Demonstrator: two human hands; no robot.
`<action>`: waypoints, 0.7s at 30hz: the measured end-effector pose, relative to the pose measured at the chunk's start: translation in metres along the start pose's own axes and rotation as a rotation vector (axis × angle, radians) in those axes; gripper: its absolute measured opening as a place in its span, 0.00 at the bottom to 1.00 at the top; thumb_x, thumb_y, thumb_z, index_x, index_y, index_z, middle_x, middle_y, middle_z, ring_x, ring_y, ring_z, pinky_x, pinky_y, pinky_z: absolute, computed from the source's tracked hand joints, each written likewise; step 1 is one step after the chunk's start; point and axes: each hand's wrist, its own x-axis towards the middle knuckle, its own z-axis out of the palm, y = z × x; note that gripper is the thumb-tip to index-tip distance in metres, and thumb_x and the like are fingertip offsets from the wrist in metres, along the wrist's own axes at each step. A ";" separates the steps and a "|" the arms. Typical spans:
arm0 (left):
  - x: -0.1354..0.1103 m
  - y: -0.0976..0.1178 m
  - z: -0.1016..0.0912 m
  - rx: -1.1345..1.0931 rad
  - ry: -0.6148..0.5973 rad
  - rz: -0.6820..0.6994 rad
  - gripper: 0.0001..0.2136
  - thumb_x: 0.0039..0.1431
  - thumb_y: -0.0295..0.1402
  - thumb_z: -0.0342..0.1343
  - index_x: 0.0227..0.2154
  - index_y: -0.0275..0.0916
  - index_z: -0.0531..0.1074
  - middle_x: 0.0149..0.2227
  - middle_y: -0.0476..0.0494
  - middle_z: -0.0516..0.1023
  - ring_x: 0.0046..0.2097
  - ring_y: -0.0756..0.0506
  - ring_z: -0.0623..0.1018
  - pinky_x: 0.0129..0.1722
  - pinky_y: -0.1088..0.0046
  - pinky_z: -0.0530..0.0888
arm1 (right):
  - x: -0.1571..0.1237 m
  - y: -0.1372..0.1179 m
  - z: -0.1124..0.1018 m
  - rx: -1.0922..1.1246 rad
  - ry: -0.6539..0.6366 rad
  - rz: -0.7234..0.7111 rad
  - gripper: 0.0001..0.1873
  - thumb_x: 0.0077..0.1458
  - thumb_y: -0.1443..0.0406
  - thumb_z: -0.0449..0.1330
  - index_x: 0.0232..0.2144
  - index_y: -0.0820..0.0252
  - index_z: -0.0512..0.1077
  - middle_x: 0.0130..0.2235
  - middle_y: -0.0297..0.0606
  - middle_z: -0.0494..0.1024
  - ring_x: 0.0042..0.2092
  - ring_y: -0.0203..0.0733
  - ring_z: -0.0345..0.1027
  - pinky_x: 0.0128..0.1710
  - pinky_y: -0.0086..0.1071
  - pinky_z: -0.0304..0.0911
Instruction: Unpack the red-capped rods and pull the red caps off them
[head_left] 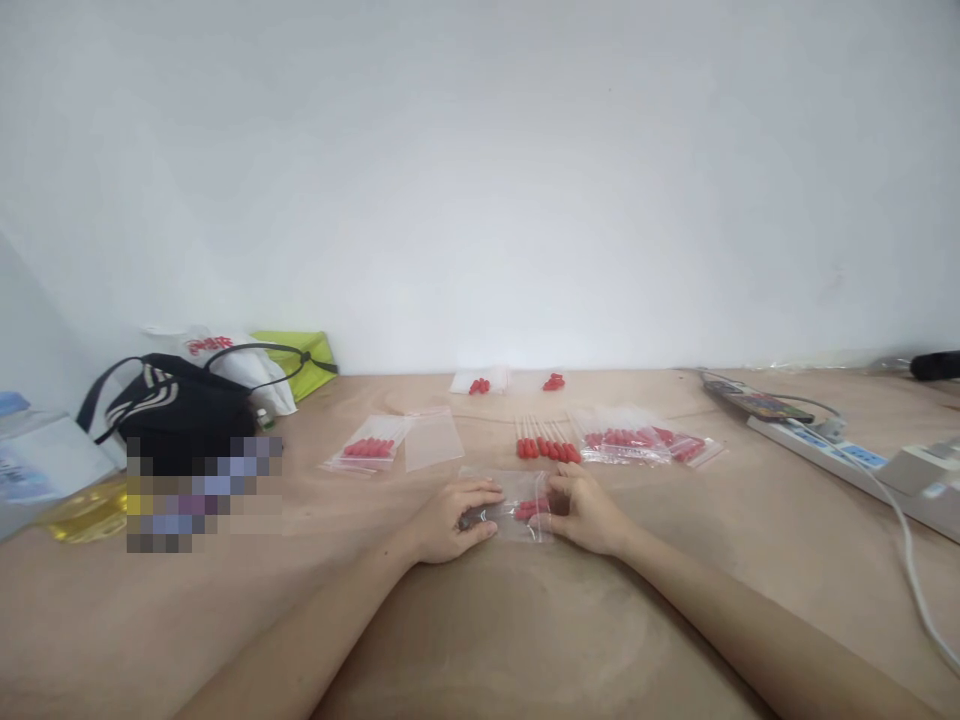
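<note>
A clear zip bag [504, 512] lies on the table in front of me, between my two hands. My left hand [451, 515] grips its left end, with the fingers on the upper side and the thumb along the lower side. At the right end, my right hand [581, 508] has its fingers and thumb round several red-tipped sticks [531, 509]; their red ends show at the bag, and the rest is hidden by the hand. Just beyond, a row of loose red-tipped sticks [548, 449] lies side by side, red ends towards me.
Filled bags [626, 447] lie right of the row, more filled bags [367, 448] to the left beside a flat bag [433, 438]. Small red pieces [553, 382] lie near the wall. A black bag [180, 410] stands left; a power strip [825, 452] with a white cable [904, 545] lies right.
</note>
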 end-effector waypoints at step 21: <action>-0.002 -0.005 -0.004 0.000 -0.038 -0.021 0.19 0.51 0.38 0.53 0.47 0.42 0.66 0.52 0.44 0.66 0.54 0.44 0.64 0.54 0.62 0.59 | -0.003 0.050 -0.049 1.050 -0.046 0.449 0.12 0.41 0.60 0.63 0.27 0.61 0.67 0.27 0.31 0.72 0.27 0.28 0.64 0.29 0.24 0.59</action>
